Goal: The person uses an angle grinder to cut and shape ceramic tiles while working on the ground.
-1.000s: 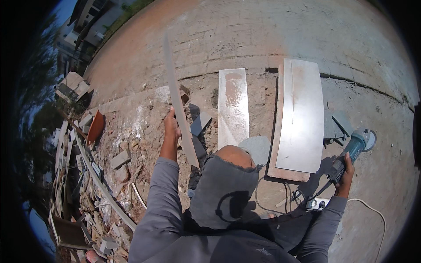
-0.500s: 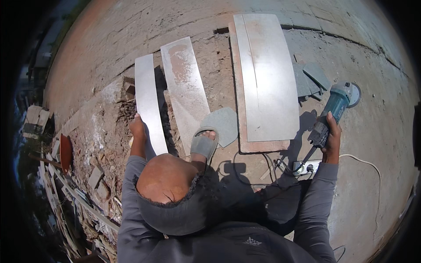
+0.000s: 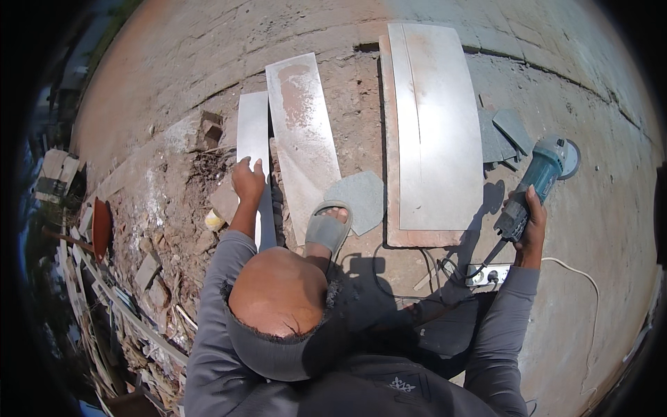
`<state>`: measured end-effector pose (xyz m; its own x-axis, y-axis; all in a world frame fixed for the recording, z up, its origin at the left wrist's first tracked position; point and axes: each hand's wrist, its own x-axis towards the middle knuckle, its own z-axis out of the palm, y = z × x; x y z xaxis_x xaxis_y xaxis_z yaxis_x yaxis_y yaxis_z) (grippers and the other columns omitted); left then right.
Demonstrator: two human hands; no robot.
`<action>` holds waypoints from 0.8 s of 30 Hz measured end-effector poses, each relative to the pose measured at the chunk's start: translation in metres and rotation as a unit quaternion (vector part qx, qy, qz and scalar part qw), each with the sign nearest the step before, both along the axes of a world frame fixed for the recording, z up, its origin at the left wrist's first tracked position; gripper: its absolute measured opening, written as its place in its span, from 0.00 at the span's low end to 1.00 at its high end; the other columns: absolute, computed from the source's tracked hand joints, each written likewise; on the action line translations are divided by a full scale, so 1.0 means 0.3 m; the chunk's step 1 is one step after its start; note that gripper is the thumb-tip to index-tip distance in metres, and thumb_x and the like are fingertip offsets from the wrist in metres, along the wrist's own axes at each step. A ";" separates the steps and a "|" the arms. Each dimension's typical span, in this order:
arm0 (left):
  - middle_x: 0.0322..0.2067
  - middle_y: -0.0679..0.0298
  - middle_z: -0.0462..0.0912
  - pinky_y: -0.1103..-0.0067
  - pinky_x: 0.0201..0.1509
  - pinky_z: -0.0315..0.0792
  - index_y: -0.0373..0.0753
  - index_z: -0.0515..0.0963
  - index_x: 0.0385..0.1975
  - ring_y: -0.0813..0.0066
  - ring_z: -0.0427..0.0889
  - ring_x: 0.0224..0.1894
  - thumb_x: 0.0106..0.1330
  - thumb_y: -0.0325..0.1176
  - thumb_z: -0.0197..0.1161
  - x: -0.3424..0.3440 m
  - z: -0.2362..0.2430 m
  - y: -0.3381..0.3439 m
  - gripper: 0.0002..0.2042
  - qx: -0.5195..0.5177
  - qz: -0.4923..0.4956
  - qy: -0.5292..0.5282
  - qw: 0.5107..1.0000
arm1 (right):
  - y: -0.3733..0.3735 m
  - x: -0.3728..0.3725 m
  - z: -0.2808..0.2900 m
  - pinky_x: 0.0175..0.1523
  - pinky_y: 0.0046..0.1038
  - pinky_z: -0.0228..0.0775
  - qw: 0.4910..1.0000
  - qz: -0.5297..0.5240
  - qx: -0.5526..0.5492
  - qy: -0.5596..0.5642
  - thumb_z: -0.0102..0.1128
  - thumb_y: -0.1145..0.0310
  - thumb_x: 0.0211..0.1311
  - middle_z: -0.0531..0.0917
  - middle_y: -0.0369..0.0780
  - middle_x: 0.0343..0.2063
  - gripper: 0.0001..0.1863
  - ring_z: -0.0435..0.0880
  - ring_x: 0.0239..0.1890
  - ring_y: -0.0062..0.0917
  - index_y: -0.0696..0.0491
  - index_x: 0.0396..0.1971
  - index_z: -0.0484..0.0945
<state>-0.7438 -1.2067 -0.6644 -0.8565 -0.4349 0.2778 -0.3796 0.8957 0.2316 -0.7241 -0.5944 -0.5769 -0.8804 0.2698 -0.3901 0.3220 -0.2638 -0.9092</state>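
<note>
My right hand [image 3: 531, 228] grips a teal and black angle grinder [image 3: 540, 175] by its body, held up at the right with the disc pointing away from me. My left hand [image 3: 248, 182] is over the narrow pale strip [image 3: 253, 125], fingers apart; whether they touch its surface is hard to tell. Close beside the strip, on its right, lies a wider pale slab [image 3: 303, 132] with a brownish worn patch. A large pale sheet [image 3: 441, 132] with a long line along its left side rests on a reddish board [image 3: 424, 238].
My sandalled foot [image 3: 328, 228] is by a grey-green stone piece [image 3: 361, 198]. More grey pieces [image 3: 511, 128] lie right of the sheet. A power strip [image 3: 486, 275] with cords sits below the grinder. Rubble and wood scraps [image 3: 83, 292] cover the left; an orange-red pan-like piece [image 3: 101, 229] stands there.
The narrow strip now lies closer to the worn slab. My left hand has gone from gripping its left edge to over its face, fingers loosened. The grinder stays in my right hand.
</note>
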 end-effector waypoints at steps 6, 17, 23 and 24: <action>0.46 0.49 0.81 0.61 0.56 0.70 0.36 0.76 0.52 0.50 0.78 0.51 0.61 0.38 0.65 -0.067 -0.088 0.524 0.20 0.104 -0.355 -0.176 0.912 | -0.007 0.006 0.010 0.27 0.23 0.77 1.000 0.007 -0.008 -0.006 0.60 0.48 0.64 0.82 0.42 0.24 0.24 0.83 0.22 0.24 0.59 0.37 0.77; 0.41 0.48 0.83 0.65 0.51 0.73 0.34 0.79 0.46 0.53 0.81 0.46 0.60 0.38 0.68 -0.100 -0.209 0.606 0.18 0.230 -0.260 -0.303 0.887 | 0.002 0.051 0.028 0.29 0.24 0.78 1.000 0.012 0.018 0.019 0.60 0.50 0.64 0.82 0.42 0.26 0.23 0.83 0.24 0.24 0.58 0.38 0.76; 0.30 0.62 0.82 0.75 0.40 0.73 0.32 0.80 0.41 0.75 0.78 0.33 0.61 0.37 0.69 -0.141 -0.110 0.498 0.15 0.403 -0.213 -0.229 0.860 | 0.016 0.061 0.036 0.28 0.22 0.76 1.000 0.001 0.031 0.002 0.59 0.50 0.65 0.82 0.42 0.25 0.23 0.83 0.23 0.24 0.59 0.38 0.77; 0.30 0.62 0.82 0.77 0.39 0.73 0.31 0.80 0.41 0.77 0.78 0.33 0.61 0.36 0.69 -0.166 -0.080 0.453 0.15 0.455 -0.174 -0.189 0.853 | 0.014 0.061 0.038 0.28 0.22 0.76 0.999 0.004 0.032 0.004 0.58 0.50 0.66 0.82 0.41 0.24 0.23 0.83 0.23 0.23 0.60 0.38 0.77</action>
<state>-0.7937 -1.0707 -0.6883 -0.9317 -0.0241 -0.3624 -0.3281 0.4842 0.8111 -0.7059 -0.5901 -0.5655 -0.8862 0.2857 -0.3647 0.3159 -0.2030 -0.9268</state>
